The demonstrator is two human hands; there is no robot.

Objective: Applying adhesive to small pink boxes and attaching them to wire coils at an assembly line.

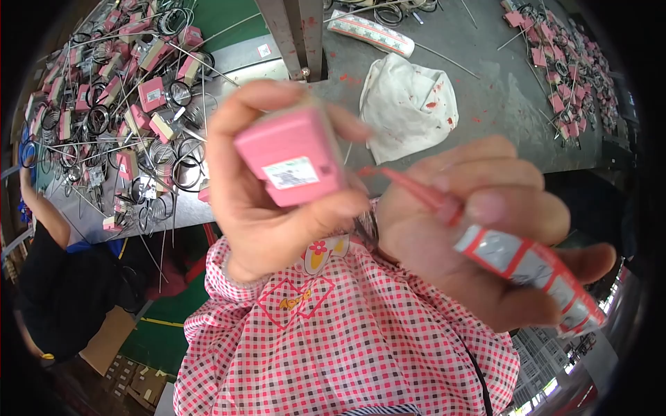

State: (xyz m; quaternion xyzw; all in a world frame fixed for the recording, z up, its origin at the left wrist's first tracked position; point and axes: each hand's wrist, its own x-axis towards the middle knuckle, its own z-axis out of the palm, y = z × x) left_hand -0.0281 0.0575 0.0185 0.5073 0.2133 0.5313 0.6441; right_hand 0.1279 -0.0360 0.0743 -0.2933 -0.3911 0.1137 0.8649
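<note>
My left hand (pixel 253 239) is wrapped round a small pink box (pixel 286 142) with a cream back and a white label, holding it up in front of me. In my right hand (pixel 479 180) is a squeeze tube (pixel 538 270), silver-grey with red bands. Its thin red nozzle (pixel 416 193) points left toward the box's lower right edge. The nozzle tip is blurred, and whether it touches the box I cannot tell. Both hands are above my pink checked apron (pixel 333 340).
Similar pink boxes with coiled wires and thin rods lie in a heap (pixel 132 104) at left and another (pixel 565 76) at far right. A red-stained white cloth (pixel 409 104) and a white tube (pixel 371 33) lie behind my hands, beside a metal post (pixel 295 35). Another person's arm (pixel 48 215) shows at left.
</note>
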